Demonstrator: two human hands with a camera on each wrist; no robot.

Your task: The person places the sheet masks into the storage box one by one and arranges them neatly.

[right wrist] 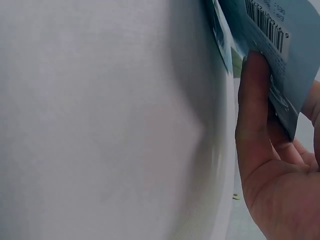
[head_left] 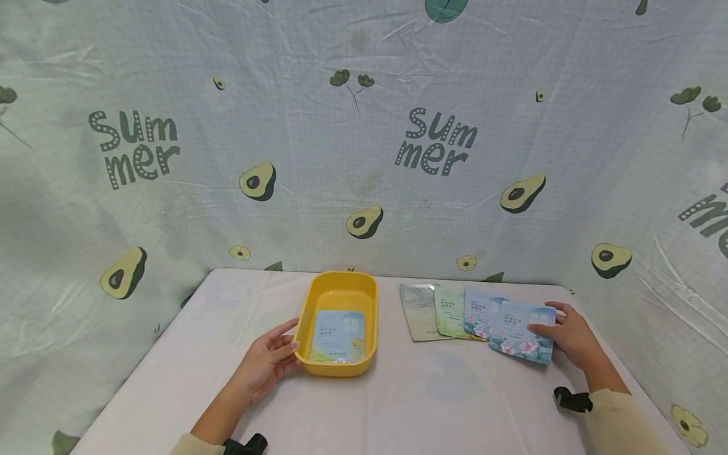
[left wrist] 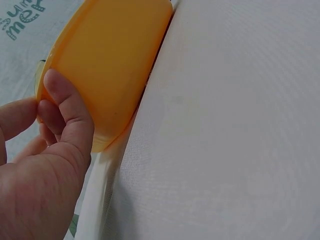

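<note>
My left hand [head_left: 267,363] grips the left rim of a yellow plastic tray [head_left: 371,322], with its fingertips at the edge, also seen in the left wrist view on the tray wall [left wrist: 110,65]. A blue-green sachet [head_left: 339,335], like a sheet mask packet, lies flat inside the tray. On the right, my right hand [head_left: 576,338] pinches the right edge of a blue floral sachet [head_left: 514,328]. Its back, with a barcode, tilts up off the table in the right wrist view, where the sachet [right wrist: 295,50] sits between thumb and fingers.
Left of the held sachet, a similar blue sachet [head_left: 478,311], a green one [head_left: 449,313] and a silver-grey one [head_left: 419,309] overlap in a row. All lie on a white-covered table [head_left: 421,411]. An avocado-print cloth [head_left: 307,158] hangs behind and at both sides.
</note>
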